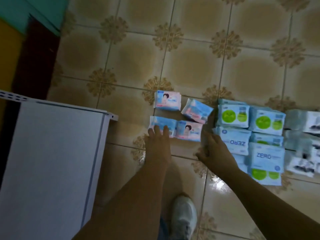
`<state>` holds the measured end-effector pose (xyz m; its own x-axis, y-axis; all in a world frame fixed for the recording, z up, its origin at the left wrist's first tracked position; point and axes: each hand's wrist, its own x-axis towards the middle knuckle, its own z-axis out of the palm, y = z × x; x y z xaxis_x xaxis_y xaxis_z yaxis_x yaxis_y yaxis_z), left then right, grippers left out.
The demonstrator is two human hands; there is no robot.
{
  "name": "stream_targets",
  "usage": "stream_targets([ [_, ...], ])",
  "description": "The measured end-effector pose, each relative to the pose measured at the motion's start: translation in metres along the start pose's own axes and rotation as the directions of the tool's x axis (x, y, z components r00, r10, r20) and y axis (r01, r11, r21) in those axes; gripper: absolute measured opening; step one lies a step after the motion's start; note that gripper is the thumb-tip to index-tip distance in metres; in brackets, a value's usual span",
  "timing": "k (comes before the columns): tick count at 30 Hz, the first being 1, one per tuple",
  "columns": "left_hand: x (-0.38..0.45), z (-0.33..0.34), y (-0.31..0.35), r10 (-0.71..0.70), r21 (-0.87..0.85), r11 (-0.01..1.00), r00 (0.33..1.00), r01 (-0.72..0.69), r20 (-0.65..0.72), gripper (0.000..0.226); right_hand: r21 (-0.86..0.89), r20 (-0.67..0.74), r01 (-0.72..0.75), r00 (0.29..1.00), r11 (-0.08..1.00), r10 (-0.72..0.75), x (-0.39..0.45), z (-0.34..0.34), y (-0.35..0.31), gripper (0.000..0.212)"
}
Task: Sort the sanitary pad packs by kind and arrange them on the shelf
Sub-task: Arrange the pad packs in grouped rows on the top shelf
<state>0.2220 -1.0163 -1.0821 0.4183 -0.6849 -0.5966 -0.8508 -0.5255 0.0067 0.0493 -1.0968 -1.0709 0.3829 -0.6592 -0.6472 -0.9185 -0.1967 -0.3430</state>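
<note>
A: What can you read on the packs?

B: "ZERO" in dark blue on one blue pack [266,156] beside your right wrist, and the same word upside down on its neighbour [233,142]. The blue packs behind them carry green circles [232,116]; their small print is too blurred to read. The pink-and-blue packs [167,100] show a printed head with dark hair, their wording illegible.

A: And your hands?

B: Your left hand [158,144] lies flat, fingers straight, fingertips resting on the near-left pink-and-blue pack [161,126]. Your right hand [212,149] hovers just right of the pack with the face [189,131]; whether its fingers are curled or loose cannot be told, as it is dark and blurred.

A: Where is there room?

B: All packs lie on the patterned floor tiles [138,54], with bare tile beyond them. The white shelf unit [52,153] stands left of your left arm, a strip of floor between. Grey-white packs [304,122] run to the right edge. Your white shoe [185,215] sits between your forearms.
</note>
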Motion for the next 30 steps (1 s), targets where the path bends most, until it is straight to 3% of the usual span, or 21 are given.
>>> stream_targets([
  [3,0.064,0.044,-0.009,0.121,0.185,0.979,0.978,-0.09,-0.167,0.081,-0.164,0.013,0.01,1.0,0.986,-0.008,0.053,0.046,0.015,0.111],
  [7,0.12,0.08,-0.017,0.198,0.237,0.957,0.975,-0.168,-0.106,0.109,-0.124,-0.006,-0.041,0.999,0.991,0.041,0.097,0.091,0.024,0.117],
  [13,0.117,0.064,-0.009,0.209,0.13,0.967,0.975,-0.218,0.082,0.085,0.171,-0.104,-0.051,0.992,0.984,0.069,0.102,0.106,0.02,0.094],
  [17,0.08,0.03,-0.022,0.25,0.096,0.963,0.967,-0.253,0.042,0.079,0.153,-0.129,-0.015,0.991,0.988,0.035,0.061,0.081,0.009,0.086],
  [23,-0.004,-0.079,-0.026,0.241,-0.032,0.969,0.969,-0.243,-0.049,0.085,0.163,-0.153,0.126,0.983,0.978,-0.101,-0.02,-0.038,-0.032,0.077],
  [30,-0.154,-0.32,-0.01,0.143,-0.208,0.961,0.969,-0.184,-0.199,0.08,0.06,-0.219,0.237,0.951,0.97,-0.219,-0.169,-0.29,-0.127,0.074],
])
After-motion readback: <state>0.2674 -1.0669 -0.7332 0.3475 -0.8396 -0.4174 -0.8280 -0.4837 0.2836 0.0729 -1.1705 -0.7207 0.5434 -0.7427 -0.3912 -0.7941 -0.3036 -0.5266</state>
